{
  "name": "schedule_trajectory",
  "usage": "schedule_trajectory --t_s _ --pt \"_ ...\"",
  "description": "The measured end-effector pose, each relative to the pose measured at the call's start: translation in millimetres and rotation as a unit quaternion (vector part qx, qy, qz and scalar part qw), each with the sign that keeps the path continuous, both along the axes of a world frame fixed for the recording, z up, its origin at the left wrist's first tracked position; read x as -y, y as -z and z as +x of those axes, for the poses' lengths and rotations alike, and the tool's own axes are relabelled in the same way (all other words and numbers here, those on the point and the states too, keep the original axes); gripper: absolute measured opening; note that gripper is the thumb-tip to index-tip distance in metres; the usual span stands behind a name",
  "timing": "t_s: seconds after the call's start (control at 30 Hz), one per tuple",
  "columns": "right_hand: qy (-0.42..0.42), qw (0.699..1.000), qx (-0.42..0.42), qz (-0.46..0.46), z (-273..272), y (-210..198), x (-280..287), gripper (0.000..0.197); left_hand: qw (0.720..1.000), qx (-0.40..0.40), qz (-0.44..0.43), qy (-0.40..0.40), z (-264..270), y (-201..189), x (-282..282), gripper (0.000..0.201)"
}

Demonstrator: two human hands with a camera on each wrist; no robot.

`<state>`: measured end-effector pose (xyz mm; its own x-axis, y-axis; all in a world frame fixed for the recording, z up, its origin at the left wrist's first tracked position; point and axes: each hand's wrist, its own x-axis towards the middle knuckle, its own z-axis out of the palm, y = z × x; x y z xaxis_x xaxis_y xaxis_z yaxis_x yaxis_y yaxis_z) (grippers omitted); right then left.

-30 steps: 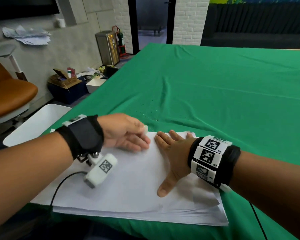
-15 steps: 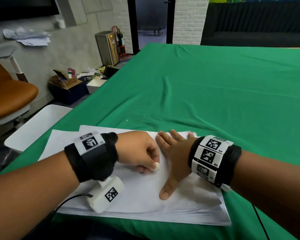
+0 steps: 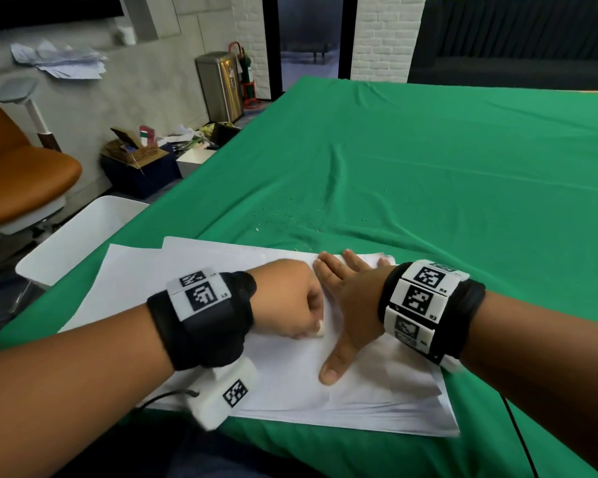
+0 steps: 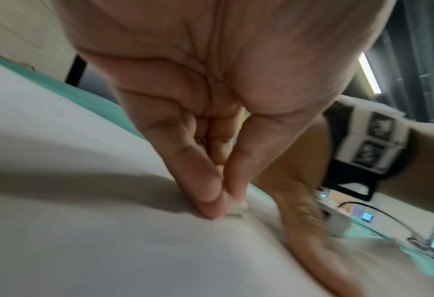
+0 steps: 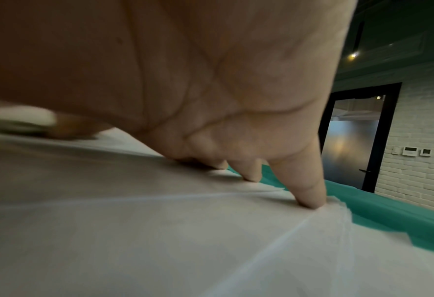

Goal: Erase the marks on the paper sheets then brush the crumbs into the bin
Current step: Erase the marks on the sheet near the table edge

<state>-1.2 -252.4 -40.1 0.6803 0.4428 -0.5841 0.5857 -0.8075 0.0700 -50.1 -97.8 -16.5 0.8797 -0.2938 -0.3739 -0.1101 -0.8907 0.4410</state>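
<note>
A stack of white paper sheets [image 3: 290, 384] lies on the green tablecloth near the front edge. My left hand [image 3: 290, 312] pinches a small white eraser [image 3: 320, 332], pressing it onto the top sheet; the left wrist view shows the eraser [image 4: 236, 209] between thumb and fingertips on the paper [image 4: 83, 201]. My right hand [image 3: 346, 298] lies flat with spread fingers on the sheets just right of the eraser; its fingertips [image 5: 309, 199] press the paper [image 5: 159, 231] near the far edge. Eraser crumbs [image 3: 290, 215] are scattered on the cloth beyond the sheets.
A white bin [image 3: 80, 236] stands off the table's left edge. Beyond it are an orange chair [image 3: 18, 174], boxes of clutter [image 3: 139, 157] and a metal trash can [image 3: 220, 86]. The green cloth [image 3: 463, 167] stretches far and right.
My left hand slid with the eraser from the sheet's far edge back toward me, uncovering the left part of the sheets. The right hand has stayed flat in place.
</note>
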Motion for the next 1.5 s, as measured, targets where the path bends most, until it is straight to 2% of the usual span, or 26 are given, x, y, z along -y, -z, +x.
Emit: schedule_trajectory --t_s 0.1,0.17,0.27,0.33,0.4,0.5,0.53,0.67,0.73,0.77,0.83,0.9,0.93,0.97,1.0,1.07,1.1,1.13,1.2,1.23,1.27,1.37,1.43,1.5 --pt "-0.003 1.000 -0.008 0.009 -0.2 -8.6 3.1 0.160 0.998 0.003 -0.029 -0.047 9.5 2.7 -3.5 0.010" --pt "-0.006 0.999 -0.013 0.032 5.6 -20.7 3.9 0.134 0.996 -0.025 -0.058 -0.066 9.6 4.9 -6.0 0.010" --pt "0.001 0.996 -0.002 0.084 20.7 -31.6 -1.9 0.085 0.991 -0.038 -0.081 -0.094 10.2 5.3 -9.2 0.009" --pt "-0.002 0.995 0.031 0.097 26.7 -29.2 -6.0 0.071 0.988 -0.047 -0.094 -0.110 10.3 4.9 -10.8 0.007" --pt "-0.017 0.995 0.052 0.082 29.4 -26.1 -10.4 0.071 0.983 -0.068 -0.124 -0.118 9.2 5.6 -13.8 0.010" --pt "-0.035 0.996 0.066 0.058 30.2 -26.2 -14.4 0.065 0.971 -0.104 -0.186 -0.109 5.6 4.3 -20.9 0.035" --pt "-0.039 0.995 0.071 0.053 30.4 -27.0 -14.7 0.067 0.971 -0.106 -0.185 -0.108 5.4 2.7 -23.5 0.035" --pt "-0.038 0.995 0.075 0.054 32.1 -26.7 -13.6 0.080 0.978 -0.052 -0.150 -0.137 3.7 -3.3 -28.6 0.009" --pt "-0.030 0.995 0.072 0.064 33.3 -26.0 -12.5 0.081 0.979 -0.040 -0.149 -0.134 0.8 -1.2 -26.8 0.006" --pt "-0.025 0.995 0.072 0.069 33.8 -25.2 -12.3 0.080 0.979 -0.059 -0.154 -0.120 -0.7 0.6 -26.0 0.007" --pt "-0.021 0.994 0.078 0.080 35.1 -22.5 -12.1 0.072 0.964 -0.165 -0.195 -0.074 -6.7 2.5 -23.6 0.008" --pt "-0.024 0.993 0.083 0.083 37.7 -19.6 -12.2 0.059 0.910 -0.308 -0.275 -0.029 -11.1 6.5 -22.9 0.010" --pt "-0.026 0.992 0.084 0.086 38.9 -18.8 -12.3 0.054 0.887 -0.346 -0.304 -0.029 -10.9 8.9 -23.6 0.011" --pt "-0.027 0.992 0.085 0.087 40.0 -18.6 -12.2 0.050 0.880 -0.345 -0.323 -0.048 -7.7 10.3 -24.1 0.011" --pt "-0.030 0.992 0.084 0.089 41.1 -18.6 -11.9 0.046 0.893 -0.298 -0.329 -0.076 -1.1 11.6 -26.0 0.010" --pt "-0.035 0.992 0.083 0.090 42.8 -18.7 -10.4 0.039 0.937 -0.100 -0.300 -0.151 15.1 5.5 -31.5 0.008" --pt "-0.032 0.992 0.081 0.095 43.4 -18.2 -8.8 0.037 0.931 -0.018 -0.309 -0.193 21.4 -1.5 -34.6 0.007" --pt "-0.027 0.992 0.077 0.101 43.6 -18.2 -7.2 0.036 0.907 0.009 -0.353 -0.230 24.8 -8.6 -37.5 0.007" --pt "-0.014 0.991 0.072 0.116 43.6 -17.9 -4.8 0.038 0.848 -0.053 -0.459 -0.260 25.3 -15.7 -42.7 0.011" --pt "-0.007 0.989 0.072 0.125 43.4 -17.9 -3.9 0.037 0.830 -0.110 -0.487 -0.248 21.2 -15.2 -43.3 0.016" --pt "0.001 0.988 0.075 0.135 42.7 -17.3 -3.6 0.035 0.828 -0.166 -0.487 -0.222 15.1 -12.8 -42.5 0.020" --pt "0.014 0.985 0.084 0.153 39.3 -14.3 -3.3 0.042 0.862 -0.274 -0.402 -0.143 0.6 1.9 -35.6 0.016" --pt "0.014 0.984 0.089 0.152 36.0 -13.2 -2.9 0.050 0.900 -0.248 -0.334 -0.130 1.6 10.3 -32.7 0.012" --pt "0.015 0.985 0.089 0.145 33.7 -12.1 -2.3 0.058 0.938 -0.167 -0.276 -0.124 8.1 11.4 -32.6 0.012"
